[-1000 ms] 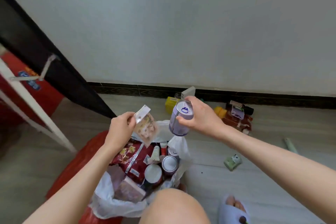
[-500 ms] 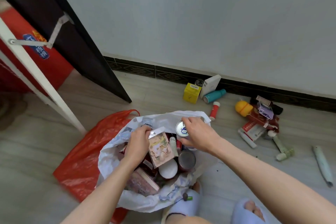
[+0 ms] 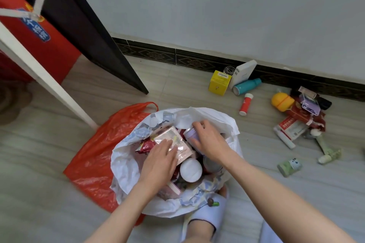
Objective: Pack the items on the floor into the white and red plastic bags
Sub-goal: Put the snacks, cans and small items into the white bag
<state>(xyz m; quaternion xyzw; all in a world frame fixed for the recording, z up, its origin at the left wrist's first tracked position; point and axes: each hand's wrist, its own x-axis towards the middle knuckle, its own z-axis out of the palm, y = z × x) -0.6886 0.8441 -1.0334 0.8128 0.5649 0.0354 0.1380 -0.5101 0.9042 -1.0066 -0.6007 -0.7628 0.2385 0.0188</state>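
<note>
Both hands reach into the open white plastic bag, which stands on the pale tiled floor in front of the person's slippered foot. The left hand lies with fairly straight fingers on a flat pinkish foil sachet that sits on top of the bag's contents; whether the thumb pinches the sachet cannot be told. The right hand curls its fingers and thumb round a pale purple can, holding it tilted just inside the bag near the far rim. Below the two hands, a round white lid and a dark red snack packet show among the packed goods. The crumpled red plastic bag lies flat on the floor, partly under the white bag's left side.

Items not yet packed lie by the wall to the right: a yellow cardboard box, a white flat box leaning against the skirting, a teal cylindrical bottle on its side, a red and white tube, a yellow rounded container, a heap of red and white packets, a pale green roller and a small green packet.
</note>
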